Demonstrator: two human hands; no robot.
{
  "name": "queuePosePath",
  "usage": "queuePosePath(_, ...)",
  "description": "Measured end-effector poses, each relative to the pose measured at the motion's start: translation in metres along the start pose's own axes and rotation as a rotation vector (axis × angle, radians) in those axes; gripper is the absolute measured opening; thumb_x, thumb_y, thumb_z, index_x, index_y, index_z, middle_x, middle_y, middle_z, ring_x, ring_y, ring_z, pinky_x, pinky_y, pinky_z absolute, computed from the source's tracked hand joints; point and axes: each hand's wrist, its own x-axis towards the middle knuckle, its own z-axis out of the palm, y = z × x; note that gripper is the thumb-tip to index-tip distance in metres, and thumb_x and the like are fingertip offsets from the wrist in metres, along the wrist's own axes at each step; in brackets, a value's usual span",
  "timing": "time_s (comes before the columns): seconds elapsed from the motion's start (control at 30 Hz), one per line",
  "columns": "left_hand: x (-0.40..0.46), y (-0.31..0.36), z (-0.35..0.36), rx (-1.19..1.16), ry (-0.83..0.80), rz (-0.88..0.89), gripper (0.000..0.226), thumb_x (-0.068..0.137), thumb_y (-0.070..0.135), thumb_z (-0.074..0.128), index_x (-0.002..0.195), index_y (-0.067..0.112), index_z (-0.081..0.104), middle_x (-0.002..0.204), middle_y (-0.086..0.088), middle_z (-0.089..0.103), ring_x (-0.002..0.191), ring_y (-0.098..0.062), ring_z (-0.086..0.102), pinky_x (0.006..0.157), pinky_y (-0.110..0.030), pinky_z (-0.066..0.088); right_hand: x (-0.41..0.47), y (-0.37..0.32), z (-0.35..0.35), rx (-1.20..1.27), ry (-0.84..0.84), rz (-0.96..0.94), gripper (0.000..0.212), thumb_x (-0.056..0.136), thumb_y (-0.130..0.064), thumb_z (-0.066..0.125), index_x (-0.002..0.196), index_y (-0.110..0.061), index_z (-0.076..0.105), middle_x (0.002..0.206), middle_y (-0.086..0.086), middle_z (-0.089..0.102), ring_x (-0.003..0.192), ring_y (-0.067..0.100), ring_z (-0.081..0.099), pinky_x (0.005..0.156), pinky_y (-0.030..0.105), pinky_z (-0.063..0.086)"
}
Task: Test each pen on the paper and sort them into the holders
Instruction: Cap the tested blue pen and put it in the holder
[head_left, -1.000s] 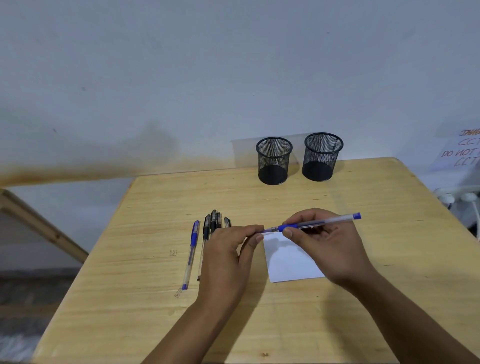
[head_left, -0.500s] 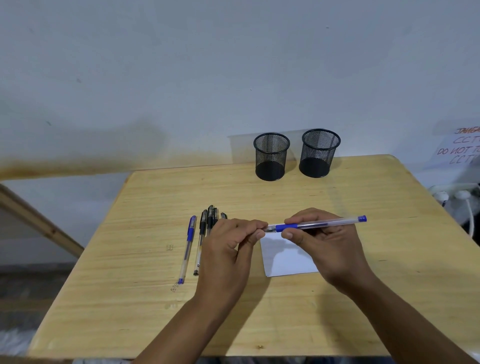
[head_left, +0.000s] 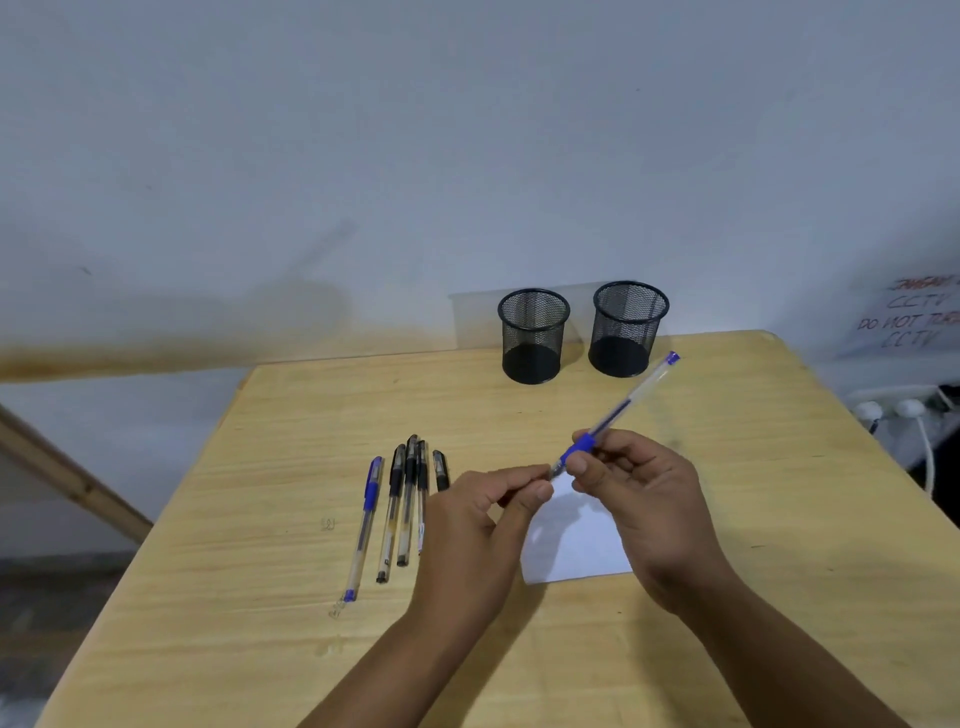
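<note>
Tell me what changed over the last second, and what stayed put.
The blue pen in the right hand swung from nearly level to a steep tilt, its back end now pointing up toward the right holder. The left hand stays pinched at the pen's tip; whether it holds a cap is hidden. The spare pens, the paper and both holders lie as before.

Plain room: stained white wall (head_left: 363, 156), handwritten CCTV notice (head_left: 914, 319).

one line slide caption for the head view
Right hand holds a blue pen over paper; two holders wait.
</note>
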Motion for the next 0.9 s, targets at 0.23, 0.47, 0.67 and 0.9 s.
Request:
queuePosePath(0.23, 0.059, -0.008, 0.010, 0.031, -0.044, -0.101, 0.052, 0.076, 0.040, 0.081, 0.125, 0.037, 0.063, 0.101, 0.019, 0.071, 0.097, 0.003, 0.061, 0.081, -0.020, 0.050, 0.059, -0.019, -0.008, -0.096, 0.069, -0.035, 0.011, 0.091, -0.010, 0.066, 0.095, -0.019, 0.073, 0.081, 0.011, 0.074, 0.074, 0.018, 0.070, 0.072, 0.029, 0.059)
queuePosePath(0.47, 0.150, -0.036, 0.029, 0.146, -0.015, -0.229, 0.089, 0.068, 0.044, 0.087, 0.142, 0.021, 0.045, 0.133, 0.006, 0.056, 0.118, -0.014, 0.053, 0.097, -0.031, 0.045, 0.144, -0.047, -0.036, -0.907, 0.049, -0.183, 0.015, 0.091, -0.022, 0.065, 0.099, -0.021, 0.078, 0.080, -0.006, 0.068, 0.079, 0.016, 0.062, 0.065, 0.025, 0.041)
queuePosePath(0.67, 0.183, -0.050, 0.048, 0.212, 0.035, -0.248, 0.084, 0.062, 0.044, 0.085, 0.133, 0.016, 0.051, 0.126, 0.001, 0.060, 0.114, -0.020, 0.058, 0.091, -0.033, 0.049, 0.196, -0.065, -0.018, -1.208, -0.101, -0.269, 0.011, 0.089, -0.021, 0.068, 0.087, -0.014, 0.077, 0.081, 0.003, 0.069, 0.069, 0.016, 0.057, 0.053, 0.023, 0.039)
queuePosePath(0.9, 0.194, -0.059, 0.053, 0.243, 0.057, -0.193, 0.052, 0.064, 0.044, 0.082, 0.108, 0.025, 0.062, 0.107, 0.003, 0.067, 0.098, -0.017, 0.063, 0.080, -0.032, 0.052, 0.230, -0.048, 0.013, -1.364, -0.274, -0.332, 0.008, 0.084, -0.021, 0.075, 0.086, -0.013, 0.077, 0.082, 0.007, 0.073, 0.080, 0.021, 0.062, 0.072, 0.034, 0.052)
